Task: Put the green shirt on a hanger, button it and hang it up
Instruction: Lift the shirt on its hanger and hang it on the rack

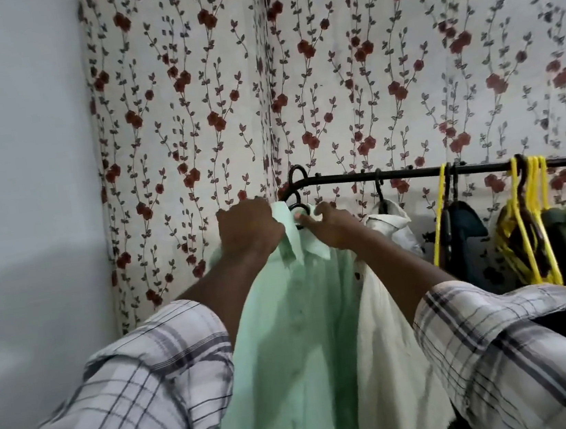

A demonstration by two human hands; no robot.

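The green shirt (290,339) is held up at the left end of the black rail (413,173), just beside a white shirt (387,308), its collar gripped by the left hand's (249,227) curled fingers and pinched beside the hanger hook (300,208) by the right hand's (329,224) fingertips.

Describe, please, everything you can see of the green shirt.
The green shirt is pale mint, of thin woven-looking cloth, with a pointed collar and a front placket down its middle. It hangs upright from a black hanger, whose hook shows by the left end of the rail. The left hand grips its collar on one side, the right hand pinches it on the other. A white shirt hangs against its right side.
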